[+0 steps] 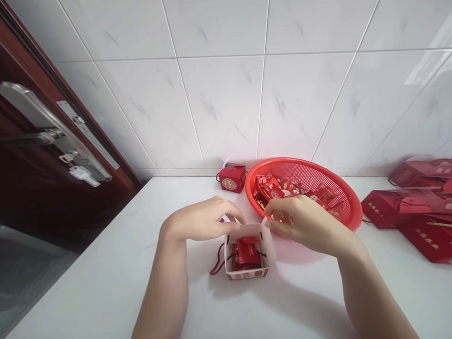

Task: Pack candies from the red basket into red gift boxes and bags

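A small white-lined gift box [247, 273] with a red front stands open on the white counter [301, 300], its flaps raised. Red wrapped sweets [248, 253] lie inside it, and a dark red cord loop trails from its left side. My left hand [201, 220] grips the box's left upper edge. My right hand [302, 221] pinches its right flap, just above the rim of a round red plastic mesh basket [346, 205]. That basket holds several red wrapped sweets [273, 187], partly hidden behind my right hand.
A small closed red box [232, 177] stands against the white tiled wall [223, 100]. Several flat red printed boxes [432, 236] lie at the counter's right. A dark wooden door [34, 196] with a metal handle [50, 126] and hanging keys [84, 175] stands beyond the counter's left edge.
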{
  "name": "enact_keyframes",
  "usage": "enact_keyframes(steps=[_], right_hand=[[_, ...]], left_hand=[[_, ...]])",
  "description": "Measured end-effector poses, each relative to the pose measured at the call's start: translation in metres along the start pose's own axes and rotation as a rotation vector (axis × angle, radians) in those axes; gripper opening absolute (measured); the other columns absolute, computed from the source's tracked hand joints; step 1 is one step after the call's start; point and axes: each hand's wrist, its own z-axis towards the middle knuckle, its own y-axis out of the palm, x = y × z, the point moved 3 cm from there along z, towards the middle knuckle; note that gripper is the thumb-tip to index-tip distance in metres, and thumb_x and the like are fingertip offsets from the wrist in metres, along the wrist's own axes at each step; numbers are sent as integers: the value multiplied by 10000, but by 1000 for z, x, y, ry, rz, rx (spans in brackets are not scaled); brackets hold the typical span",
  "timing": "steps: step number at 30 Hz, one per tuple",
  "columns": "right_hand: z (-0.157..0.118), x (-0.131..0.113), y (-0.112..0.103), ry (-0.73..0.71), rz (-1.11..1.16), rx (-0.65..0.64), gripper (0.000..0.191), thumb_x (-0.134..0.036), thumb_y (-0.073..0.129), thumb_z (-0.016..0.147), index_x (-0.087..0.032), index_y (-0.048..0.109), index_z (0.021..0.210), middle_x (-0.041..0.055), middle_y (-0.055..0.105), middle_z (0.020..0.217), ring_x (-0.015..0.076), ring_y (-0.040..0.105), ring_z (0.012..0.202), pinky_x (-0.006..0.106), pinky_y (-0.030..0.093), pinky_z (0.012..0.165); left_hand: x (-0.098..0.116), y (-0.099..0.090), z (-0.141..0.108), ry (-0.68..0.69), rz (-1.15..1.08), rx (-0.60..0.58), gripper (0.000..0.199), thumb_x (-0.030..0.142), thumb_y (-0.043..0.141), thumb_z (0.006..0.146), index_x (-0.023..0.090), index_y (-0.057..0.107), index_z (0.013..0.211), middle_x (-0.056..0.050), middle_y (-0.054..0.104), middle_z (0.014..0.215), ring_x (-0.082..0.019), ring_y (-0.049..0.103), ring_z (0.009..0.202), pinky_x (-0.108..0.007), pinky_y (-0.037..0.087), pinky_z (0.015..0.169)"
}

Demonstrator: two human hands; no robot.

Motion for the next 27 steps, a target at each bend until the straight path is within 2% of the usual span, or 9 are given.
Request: enact_keyframes(steps=[4,9,12,15,18,22,24,27], right_hand=[[-4,2,-1,-17,-20,-79,183,-263,536,931,-229,654,795,-25,670,703,117,500,560,259,299,536],[-5,-1,4,-101,-34,-228,170,-215,585,903,-259,738,964,2,722,822,165,599,685,284,342,601],[-6,-4,7,-137,-78,-276,216,-160,586,877,-242,737,1008,22,709,828,178,596,709,288,345,605],[-6,-8,10,-175,-62,-293,248,-129,555,885,-232,725,1034,28,690,840,173,594,717,278,350,601],[-4,-11,15,-219,-10,-273,267,-114,535,903,-228,710,1070,40,699,914,173,622,771,271,375,628],[1,-17,24,-255,4,-263,258,-120,544,899,-218,684,1092,43,697,928,178,630,800,268,384,645],[5,-18,29,-241,-9,-289,243,-141,559,889,-211,671,1093,24,678,847,169,607,732,267,360,614],[8,-18,35,-226,-29,-328,192,-176,583,876,-205,659,1049,-7,630,740,162,576,669,268,321,580]], left_hand=[[-4,3,1,69,-52,-37,255,289,553,951,242,757,1097,-27,763,1152,-210,690,1055,-266,508,825],[-13,13,-7,66,1,12,241,297,544,956,225,774,937,-47,735,1175,-223,679,1053,-299,486,899],[-22,20,-11,1,-11,38,303,350,515,976,229,741,1138,-72,699,1269,-243,645,1129,-316,490,921],[-29,24,-14,-55,-24,54,455,419,540,963,246,616,1378,-87,629,1397,-262,589,1229,-318,493,941],[-33,25,-15,-42,-47,29,554,467,596,932,281,552,1452,-80,587,1449,-267,582,1234,-311,495,928],[-32,25,-13,-15,-85,-1,594,487,636,914,308,533,1471,-79,596,1420,-262,590,1190,-293,485,884],[-30,26,-11,-28,-83,13,584,502,631,919,325,533,1467,-73,615,1372,-260,578,1187,-294,468,888],[-24,30,-5,-44,-67,20,478,533,604,932,333,613,1366,-58,650,1222,-244,606,1072,-298,451,861]])
